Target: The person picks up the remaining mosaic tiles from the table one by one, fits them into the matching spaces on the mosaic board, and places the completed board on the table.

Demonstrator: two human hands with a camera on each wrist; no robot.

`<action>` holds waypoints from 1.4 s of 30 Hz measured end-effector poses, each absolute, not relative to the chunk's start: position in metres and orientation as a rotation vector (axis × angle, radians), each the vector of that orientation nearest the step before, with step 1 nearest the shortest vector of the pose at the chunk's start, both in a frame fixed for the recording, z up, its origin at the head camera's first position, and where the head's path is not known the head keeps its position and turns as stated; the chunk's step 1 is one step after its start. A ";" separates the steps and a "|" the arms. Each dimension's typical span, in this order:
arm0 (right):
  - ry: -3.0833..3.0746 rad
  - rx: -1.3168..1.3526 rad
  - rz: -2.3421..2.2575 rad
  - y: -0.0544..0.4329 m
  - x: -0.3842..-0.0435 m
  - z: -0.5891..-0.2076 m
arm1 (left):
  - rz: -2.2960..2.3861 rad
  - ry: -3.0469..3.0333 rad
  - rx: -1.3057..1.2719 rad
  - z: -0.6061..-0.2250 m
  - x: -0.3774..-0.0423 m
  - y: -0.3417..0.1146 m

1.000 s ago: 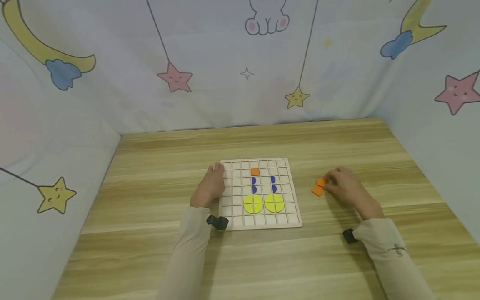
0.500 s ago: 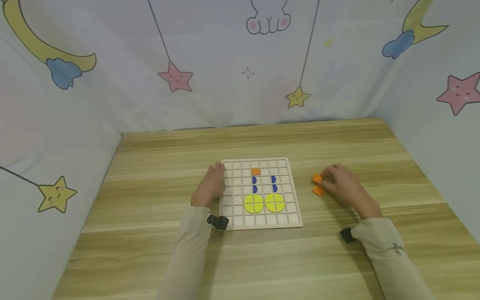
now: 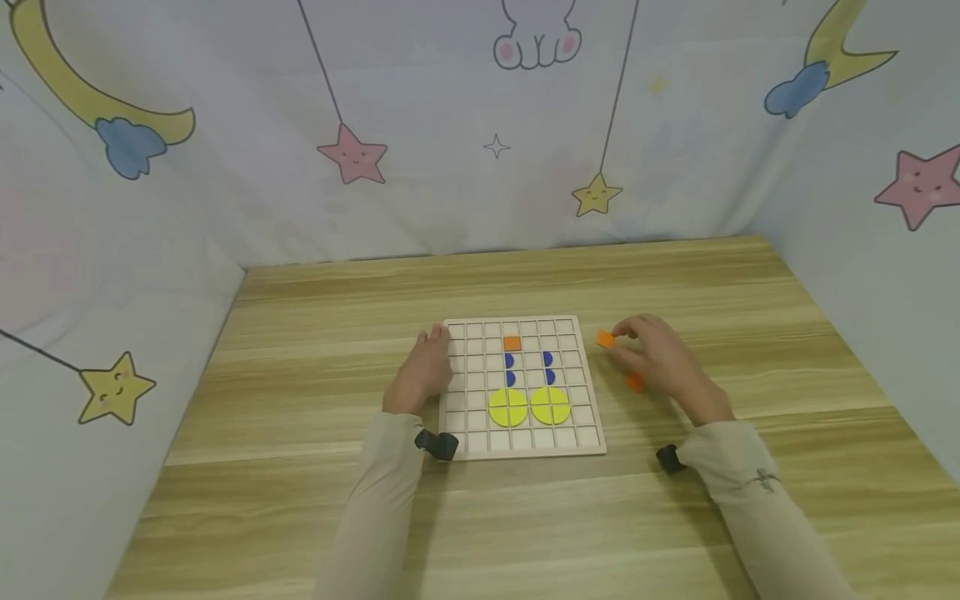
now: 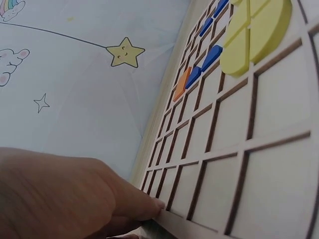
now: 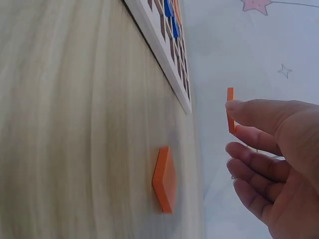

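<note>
My right hand pinches an orange square tile between thumb and fingertips, right of the board. In the right wrist view that held tile shows edge-on, raised off the table, with the other fingers loosely bent below it. A second orange tile lies on the table, partly covered by the right hand in the head view. My left hand rests along the left edge of the wooden grid board, a fingertip touching its rim. On the board sit an orange tile, several blue half-circles and yellow quarter pieces forming two circles.
The wood-grain table bears the board near its middle. A white cloth printed with stars and moons hangs behind and on both sides. Black wrist cameras are worn at both sleeves.
My right hand has picked up one orange tile beside the other and carried it left and away from me, toward the board's far right corner. The left hand stays in place.
</note>
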State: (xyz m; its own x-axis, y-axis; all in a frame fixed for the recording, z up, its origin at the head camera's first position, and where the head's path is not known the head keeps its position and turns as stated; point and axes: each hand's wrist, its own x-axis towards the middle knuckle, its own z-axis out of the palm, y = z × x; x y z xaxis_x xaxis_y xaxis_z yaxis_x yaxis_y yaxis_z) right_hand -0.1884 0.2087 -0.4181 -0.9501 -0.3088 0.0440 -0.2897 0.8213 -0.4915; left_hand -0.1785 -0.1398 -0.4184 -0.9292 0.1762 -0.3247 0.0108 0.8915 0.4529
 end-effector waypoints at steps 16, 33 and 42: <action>2.889 -0.537 -0.865 0.173 -0.204 -0.420 | 0.650 2.705 0.149 -0.418 -0.179 -0.140; 2.711 -0.630 -0.891 0.139 -0.227 -0.433 | 0.598 2.706 0.154 -0.418 -0.179 -0.140; 2.680 -0.668 -0.874 0.124 -0.233 -0.434 | 0.606 2.706 0.155 -0.419 -0.179 -0.140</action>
